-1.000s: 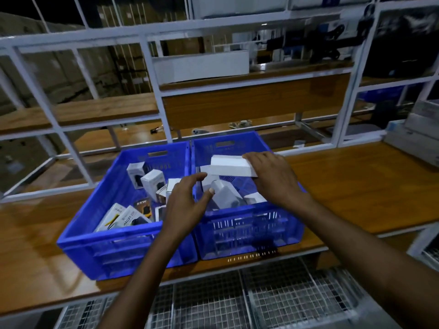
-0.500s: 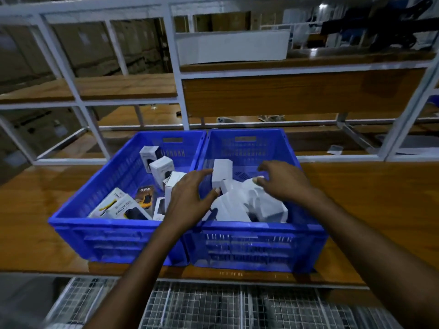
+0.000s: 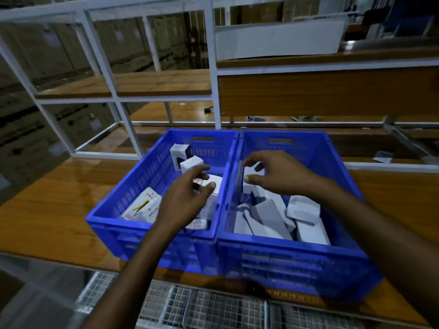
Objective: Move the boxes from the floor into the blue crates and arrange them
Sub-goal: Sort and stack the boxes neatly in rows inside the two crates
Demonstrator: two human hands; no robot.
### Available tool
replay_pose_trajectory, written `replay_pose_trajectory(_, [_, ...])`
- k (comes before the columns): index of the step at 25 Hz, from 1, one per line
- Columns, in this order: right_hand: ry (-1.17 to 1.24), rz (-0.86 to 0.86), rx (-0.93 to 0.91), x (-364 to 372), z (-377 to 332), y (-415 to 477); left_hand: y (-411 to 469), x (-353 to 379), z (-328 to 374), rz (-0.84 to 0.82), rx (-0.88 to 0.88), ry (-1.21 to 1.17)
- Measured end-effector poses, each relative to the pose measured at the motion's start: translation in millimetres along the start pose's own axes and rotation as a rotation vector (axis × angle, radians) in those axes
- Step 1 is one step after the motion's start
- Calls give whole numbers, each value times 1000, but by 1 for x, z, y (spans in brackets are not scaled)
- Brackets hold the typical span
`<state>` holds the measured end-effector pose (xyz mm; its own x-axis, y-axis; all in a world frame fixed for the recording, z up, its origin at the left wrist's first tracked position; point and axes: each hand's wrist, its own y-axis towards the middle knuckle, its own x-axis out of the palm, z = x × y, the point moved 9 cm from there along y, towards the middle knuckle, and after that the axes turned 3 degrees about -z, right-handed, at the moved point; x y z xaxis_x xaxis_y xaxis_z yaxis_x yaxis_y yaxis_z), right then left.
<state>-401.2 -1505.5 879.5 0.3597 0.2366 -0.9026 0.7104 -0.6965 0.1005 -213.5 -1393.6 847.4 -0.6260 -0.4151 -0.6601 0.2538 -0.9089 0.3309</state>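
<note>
The white metal rack (image 3: 213,67) fills the upper half of my view. Below it the wooden bench (image 3: 47,210) runs across the frame, with a wire mesh shelf (image 3: 213,309) along the bottom edge. Two blue crates stand side by side and touching at mid-frame: the left crate (image 3: 152,225) and the right crate (image 3: 297,264). The right crate holds a loose heap of plain white boxes (image 3: 268,217), lying tilted across each other. The left crate holds printed boxes: one labelled box (image 3: 142,206) lies flat at its lower left, and two small boxes (image 3: 179,153) stand near its far wall.

My right hand (image 3: 278,173) is over the right crate, its grip curled round the top of an upright white box (image 3: 253,170). My left hand (image 3: 187,198) reaches over the left crate, its thumb at a white carton (image 3: 215,180) beside the shared wall. I cannot tell whether that grip has closed on it.
</note>
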Motion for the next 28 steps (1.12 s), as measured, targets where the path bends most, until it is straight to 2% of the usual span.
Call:
replay_pose_trajectory(8, [-124, -53, 24, 42, -61, 106, 66, -76, -128, -31, -36, 4])
replay_pose_trajectory(14, [-128, -121, 134, 85, -73, 182, 117, -71, -199, -233, -43, 101])
replay_pose_trajectory(23, [-205, -254, 333, 151, -30, 250, 169, 2, -207, -487, -66, 281])
replay_pose_trajectory(28, [-98, -294, 474, 192, 3, 274, 179, 30, -211, -588, -121, 295])
